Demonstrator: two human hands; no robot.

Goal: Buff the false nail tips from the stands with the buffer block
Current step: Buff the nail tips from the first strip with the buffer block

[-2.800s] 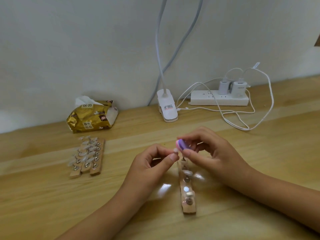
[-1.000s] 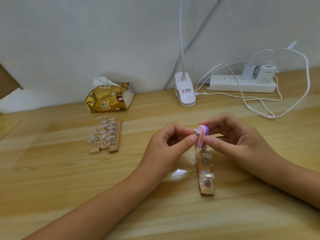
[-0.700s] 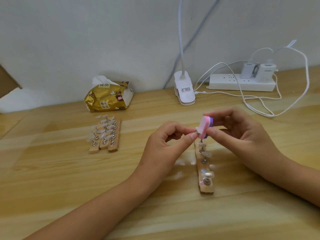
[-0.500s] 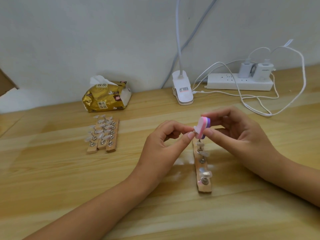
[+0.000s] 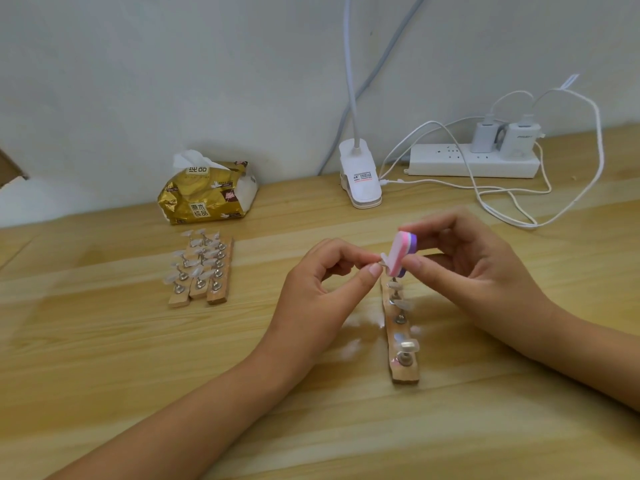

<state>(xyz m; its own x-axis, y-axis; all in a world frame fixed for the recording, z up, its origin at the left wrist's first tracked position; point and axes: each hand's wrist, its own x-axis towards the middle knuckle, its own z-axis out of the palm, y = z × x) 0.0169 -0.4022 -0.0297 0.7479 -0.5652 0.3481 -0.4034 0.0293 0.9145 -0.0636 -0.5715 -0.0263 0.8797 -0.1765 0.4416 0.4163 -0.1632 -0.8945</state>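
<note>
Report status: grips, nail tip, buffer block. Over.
Left grip pinches false nail tip. Right grip holds buffer block against it. Wooden stand below; nothing blocks.

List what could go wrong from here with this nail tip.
1. The nail tip is small and only pinched by the left hand; pressure from the buffer block in the right hand might flick it away.
2. This happens just above the stand; a slip could knock its other tips off.

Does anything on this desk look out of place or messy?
Nothing spilled or broken. The white charger cables sprawl in loose loops beside the power strip, and the tissue pack is crumpled, one tissue poking out.
</note>
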